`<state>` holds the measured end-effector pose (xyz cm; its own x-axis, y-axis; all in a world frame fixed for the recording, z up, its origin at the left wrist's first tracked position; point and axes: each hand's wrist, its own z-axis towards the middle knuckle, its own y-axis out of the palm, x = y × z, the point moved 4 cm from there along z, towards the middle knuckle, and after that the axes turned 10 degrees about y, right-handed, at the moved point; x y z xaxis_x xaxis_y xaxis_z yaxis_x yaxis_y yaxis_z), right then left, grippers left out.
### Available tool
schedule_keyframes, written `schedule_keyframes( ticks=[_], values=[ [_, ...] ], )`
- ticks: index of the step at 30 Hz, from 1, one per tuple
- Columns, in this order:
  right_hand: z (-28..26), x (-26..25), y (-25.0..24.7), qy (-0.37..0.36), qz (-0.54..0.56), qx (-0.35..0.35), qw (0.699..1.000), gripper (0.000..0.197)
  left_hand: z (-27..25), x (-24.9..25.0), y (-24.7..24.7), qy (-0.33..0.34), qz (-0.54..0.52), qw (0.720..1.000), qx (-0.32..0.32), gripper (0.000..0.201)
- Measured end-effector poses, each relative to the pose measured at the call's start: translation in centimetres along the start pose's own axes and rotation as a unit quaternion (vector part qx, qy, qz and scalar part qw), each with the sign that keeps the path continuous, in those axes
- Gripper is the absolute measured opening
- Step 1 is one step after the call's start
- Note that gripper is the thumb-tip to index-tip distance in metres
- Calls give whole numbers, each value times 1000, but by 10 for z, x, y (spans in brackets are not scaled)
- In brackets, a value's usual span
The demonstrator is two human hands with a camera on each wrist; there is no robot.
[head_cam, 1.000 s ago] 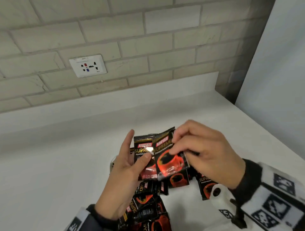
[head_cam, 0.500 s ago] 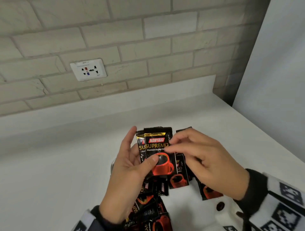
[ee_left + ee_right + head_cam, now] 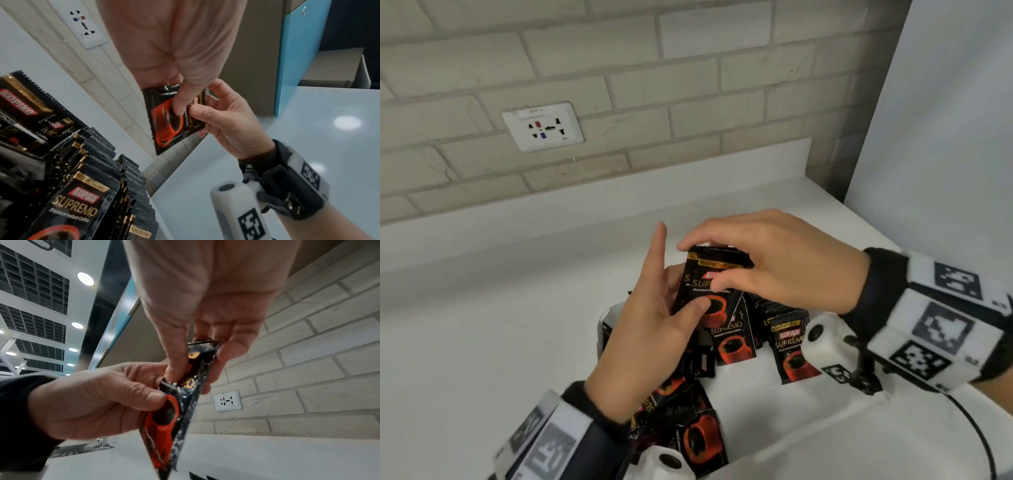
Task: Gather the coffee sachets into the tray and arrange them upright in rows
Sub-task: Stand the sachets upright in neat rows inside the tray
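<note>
A small stack of black-and-red coffee sachets (image 3: 714, 310) is held upright above the tray. My left hand (image 3: 674, 274) grips the stack from the left, thumb on the front over the red cup. My right hand (image 3: 702, 264) pinches its top edge between thumb and fingers. The left wrist view shows the stack (image 3: 164, 129) with both thumbs on its face. In the right wrist view the stack (image 3: 170, 418) is edge-on. More sachets (image 3: 732, 339) lie or lean in the white tray (image 3: 604, 317), and upright rows of sachets (image 3: 102, 178) stand close together.
The tray sits on a white counter (image 3: 482, 342) against a brick wall with a socket (image 3: 542, 126). A white panel (image 3: 945, 137) closes off the right side. A sachet (image 3: 791, 356) leans beside my right wrist camera (image 3: 822, 342).
The tilted sachet in my right hand has been squared onto the stack in my left. My right hand has shifted to pinch the stack's top edge.
</note>
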<state>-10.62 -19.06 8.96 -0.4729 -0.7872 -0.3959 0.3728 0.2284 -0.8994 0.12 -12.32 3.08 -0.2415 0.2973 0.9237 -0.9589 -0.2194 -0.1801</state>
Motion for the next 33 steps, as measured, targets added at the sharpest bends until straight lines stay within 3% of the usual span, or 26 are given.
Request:
schedule_keyframes(
  ticks=[4, 7, 11, 13, 16, 26, 33],
  values=[
    [7, 7, 5, 14, -42, -52, 998, 20, -1, -3, -6, -4, 53, 998, -19, 86],
    [11, 21, 24, 53, -97, -146, 983, 13, -5, 0, -20, 7, 119, 993, -13, 80],
    [9, 36, 59, 82, -176, -250, 949, 36, -13, 5, -42, -12, 134, 991, 15, 70],
    [9, 38, 74, 82, -219, -273, 933, 28, -19, 4, -49, -25, 131, 991, 30, 67],
    [11, 33, 85, 64, -281, -268, 919, 6, -26, 1, -56, -47, 127, 990, 43, 65],
    [21, 30, 91, 16, -414, -195, 889, 18, -33, -10, -58, -81, 118, 990, 20, 59],
    [14, 31, 92, -6, -423, -171, 890, 33, -30, -21, -42, -80, 198, 974, -80, 53]
  ],
)
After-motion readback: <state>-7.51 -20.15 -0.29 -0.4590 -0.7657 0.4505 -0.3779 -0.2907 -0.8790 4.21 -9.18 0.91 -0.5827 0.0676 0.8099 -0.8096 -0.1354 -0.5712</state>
